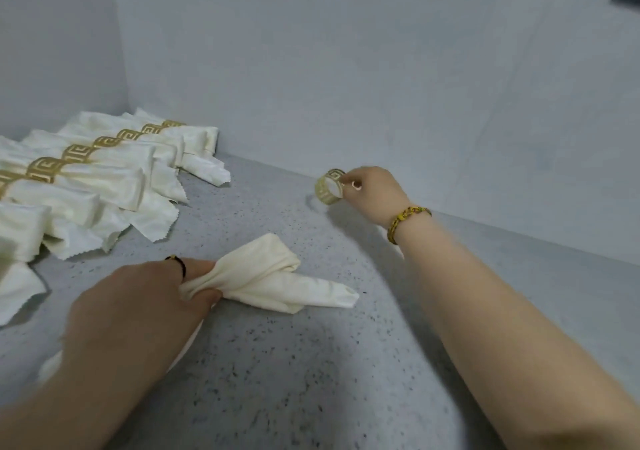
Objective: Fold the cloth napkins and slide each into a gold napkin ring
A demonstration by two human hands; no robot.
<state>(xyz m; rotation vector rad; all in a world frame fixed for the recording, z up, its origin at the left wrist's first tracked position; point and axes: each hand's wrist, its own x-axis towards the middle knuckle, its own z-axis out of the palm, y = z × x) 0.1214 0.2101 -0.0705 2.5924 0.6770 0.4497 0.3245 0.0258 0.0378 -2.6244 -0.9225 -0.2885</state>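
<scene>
Step in hand: fetching a ring for a folded napkin. Left hand (138, 297) grips the gathered end of a cream cloth napkin (277, 276) lying on the grey speckled worktop (294, 380), pointed end toward the right. Right hand (372, 190) pinches a gold fretwork napkin ring (329, 187) near the back wall, well apart from the napkin. Finished ringed napkins (86, 172) lie in a row far left. Next, judged: bring ring to the pointed end, align opening, slide on.
</scene>
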